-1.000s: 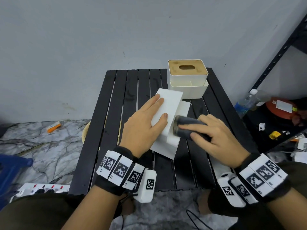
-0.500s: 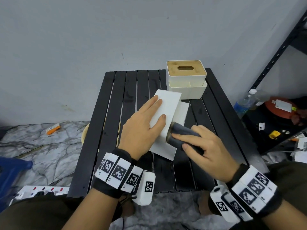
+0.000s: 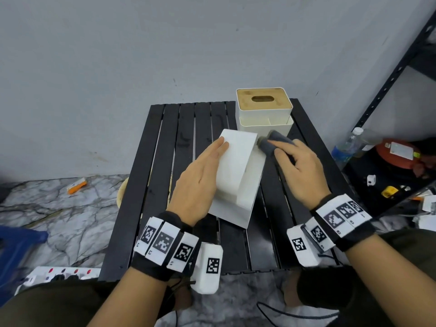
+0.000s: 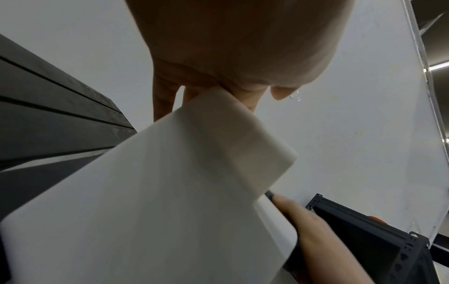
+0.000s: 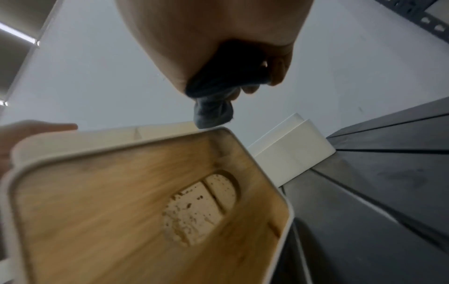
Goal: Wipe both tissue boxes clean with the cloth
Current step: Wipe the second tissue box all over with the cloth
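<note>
A white tissue box (image 3: 238,171) lies tipped on its side in the middle of the black slatted table (image 3: 188,128). My left hand (image 3: 203,173) rests flat on its upper face with the fingers straight. My right hand (image 3: 299,166) grips a rolled grey cloth (image 3: 271,142) and presses it against the far right corner of this box. In the right wrist view the cloth (image 5: 213,109) touches the rim above the box's wooden lid (image 5: 121,201), which faces right. The second tissue box (image 3: 264,114), white with a wooden lid, stands upright at the table's far edge.
A grey wall rises just behind the table. To the right stands a black metal rack (image 3: 391,74) with a water bottle (image 3: 346,147) and a red object (image 3: 396,152) on its low shelf. A power strip (image 3: 59,274) lies on the marble floor at the left.
My right hand has slid the cloth along the right side of the tipped box, from its near end to its far corner. My left hand has stayed flat on the box.
</note>
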